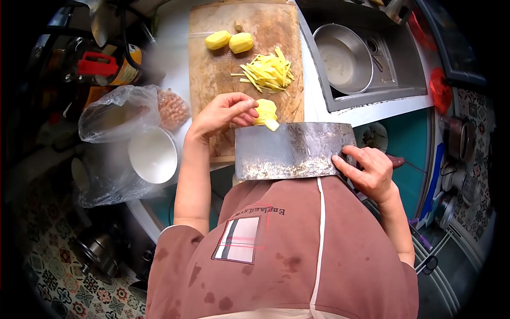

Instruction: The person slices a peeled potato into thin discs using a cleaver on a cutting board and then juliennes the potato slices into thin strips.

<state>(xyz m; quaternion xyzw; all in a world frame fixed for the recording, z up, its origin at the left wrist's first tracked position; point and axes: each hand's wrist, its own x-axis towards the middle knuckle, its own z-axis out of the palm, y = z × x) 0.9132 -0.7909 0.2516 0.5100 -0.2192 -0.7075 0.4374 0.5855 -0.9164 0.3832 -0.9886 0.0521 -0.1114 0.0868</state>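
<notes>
My right hand (pixel 372 169) is wrapped round the handle of a wide cleaver (pixel 292 151), with the thumb and a finger on the blade. The dark handle end (pixel 396 161) pokes out beyond the hand. The blade lies across the near part of the wooden cutting board (pixel 212 72). My left hand (pixel 228 112) is closed, its curled fingertips against a small stack of yellow potato slices (pixel 266 109) by the blade's far edge. One slice (pixel 272 125) touches the blade. Farther up the board are a pile of potato strips (pixel 270 72) and two peeled potatoes (pixel 229 41).
To the right, a metal bowl (pixel 342 59) stands in the sink (pixel 396 45). On the left are a white bowl (pixel 153 155), a clear plastic bag (pixel 117 114) and a bag of small pinkish-brown pieces (pixel 171 109). A small brown scrap (pixel 238 25) lies near the board's far end.
</notes>
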